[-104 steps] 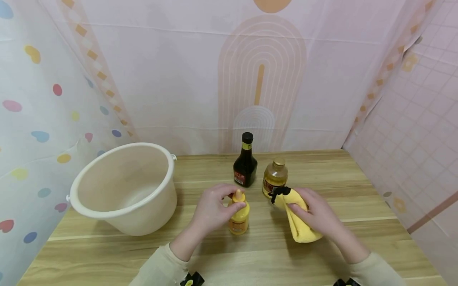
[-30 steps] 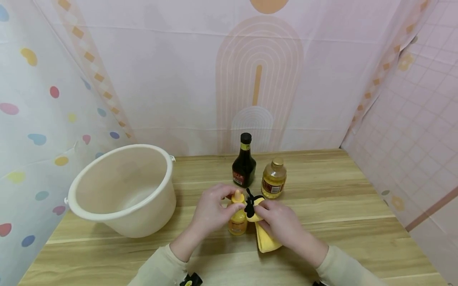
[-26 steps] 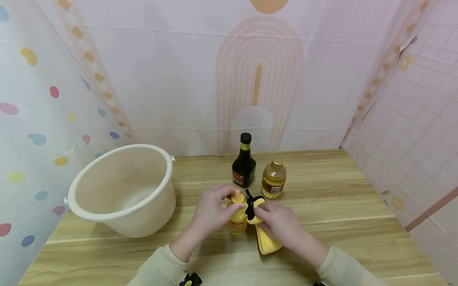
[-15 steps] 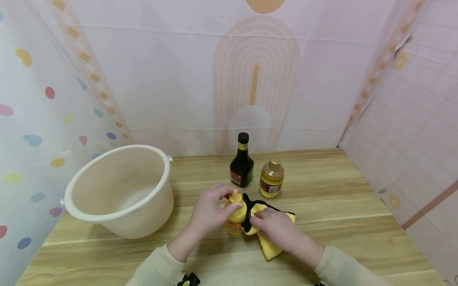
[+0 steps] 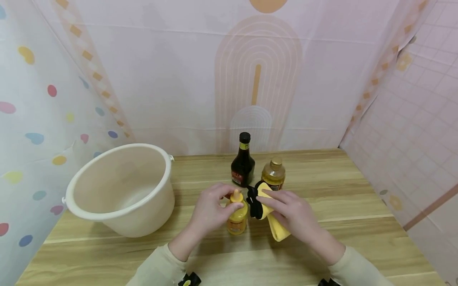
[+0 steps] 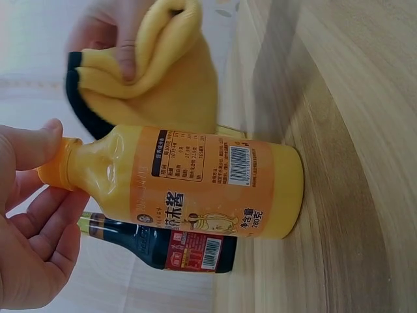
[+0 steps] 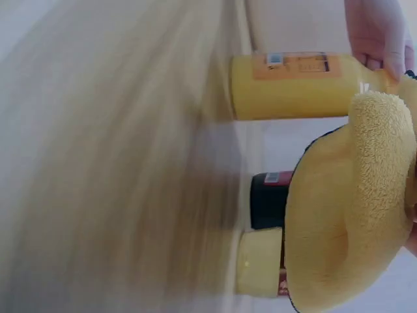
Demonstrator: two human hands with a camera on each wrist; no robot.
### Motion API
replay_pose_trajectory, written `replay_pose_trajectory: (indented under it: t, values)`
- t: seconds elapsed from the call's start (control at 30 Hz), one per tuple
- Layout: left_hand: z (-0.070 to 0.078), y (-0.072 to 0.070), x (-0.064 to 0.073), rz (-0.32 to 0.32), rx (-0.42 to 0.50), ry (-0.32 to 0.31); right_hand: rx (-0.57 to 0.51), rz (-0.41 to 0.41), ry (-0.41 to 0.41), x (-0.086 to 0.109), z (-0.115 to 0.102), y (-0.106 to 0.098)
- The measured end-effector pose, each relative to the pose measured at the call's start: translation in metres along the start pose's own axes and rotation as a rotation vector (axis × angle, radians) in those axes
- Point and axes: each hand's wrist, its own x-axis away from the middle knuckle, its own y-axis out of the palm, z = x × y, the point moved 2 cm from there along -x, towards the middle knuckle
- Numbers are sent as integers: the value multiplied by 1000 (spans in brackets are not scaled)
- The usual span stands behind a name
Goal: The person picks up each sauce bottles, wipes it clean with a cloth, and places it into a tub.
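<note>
My left hand (image 5: pixel 211 208) pinches the neck and nozzle cap of a yellow squeeze bottle of mustard sauce (image 5: pixel 237 218), which stands upright on the table. In the left wrist view the bottle's printed orange label (image 6: pixel 215 186) faces the camera. Just right of the bottle, my right hand (image 5: pixel 295 214) holds a folded yellow cloth (image 5: pixel 277 228) with black edging, a small gap away from the bottle. The right wrist view shows the cloth's fluffy fold (image 7: pixel 384 163) up close. My right fingertips lie over the cloth, and the thumb is mostly hidden.
Behind the hands stand a dark sauce bottle (image 5: pixel 243 167) with a black cap and a clear bottle of golden liquid (image 5: pixel 274 172), its lower part covered by the cloth. A large white bucket (image 5: pixel 157 206) stands left on the wooden table (image 5: pixel 358 222). Patterned curtains enclose the back and sides.
My right hand brought the cloth leftward to the mustard bottle's side, where it touched half a second ago; now it has moved up and right, off the bottle. My left hand keeps its grip.
</note>
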Motion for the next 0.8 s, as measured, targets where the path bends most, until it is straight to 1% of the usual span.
replay_pose_trajectory:
  t: [0.1, 0.23, 0.4, 0.5, 0.73, 0.8]
  values:
    - [-1, 0, 0, 0, 0, 8, -22, 21, -4, -6, -3, 0]
    - [-2, 1, 0, -4, -1, 11, -59, 55, -22, -12, -7, 7]
    - [-2, 0, 0, -12, 0, 14, -136, 84, -44, -12, -7, 17]
    - [-2, -1, 0, -15, -2, 10, -151, 81, -55, -11, -7, 21]
    - [-1, -2, 0, -20, -18, 15, -105, 37, -111, -3, -7, 29]
    - [-1, -1, 0, -24, -20, 8, -105, 23, -100, 0, -7, 30]
